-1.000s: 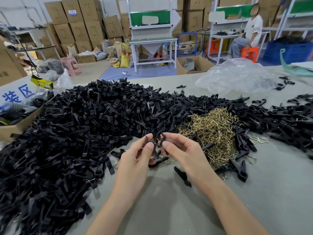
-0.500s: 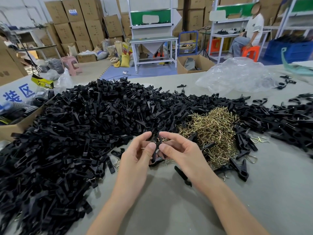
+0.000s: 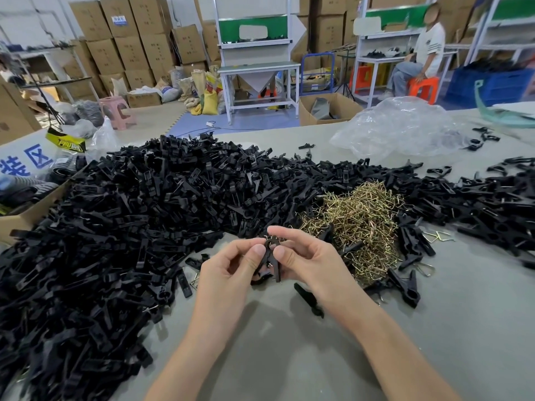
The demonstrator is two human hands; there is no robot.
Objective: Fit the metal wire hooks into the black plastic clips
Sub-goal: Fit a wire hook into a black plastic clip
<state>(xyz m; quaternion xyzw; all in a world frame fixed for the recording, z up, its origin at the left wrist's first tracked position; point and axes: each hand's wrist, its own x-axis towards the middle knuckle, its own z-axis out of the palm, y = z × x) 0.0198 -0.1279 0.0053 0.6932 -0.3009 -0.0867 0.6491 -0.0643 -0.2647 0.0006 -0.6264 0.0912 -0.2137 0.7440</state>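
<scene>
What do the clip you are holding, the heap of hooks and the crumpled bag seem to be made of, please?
Clip: black plastic, matt, moulded look.
Hooks: thin bent metal wire, shiny brass-gold, perhaps plated.
Bag: clear thin plastic film, glossy, crinkled.

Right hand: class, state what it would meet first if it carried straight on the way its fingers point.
Probably the left hand, pinching the same black clip right opposite; depth is hard to judge.

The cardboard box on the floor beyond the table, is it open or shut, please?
Open: the cardboard box has no flaps covering its top, and grey material shows inside.
</scene>
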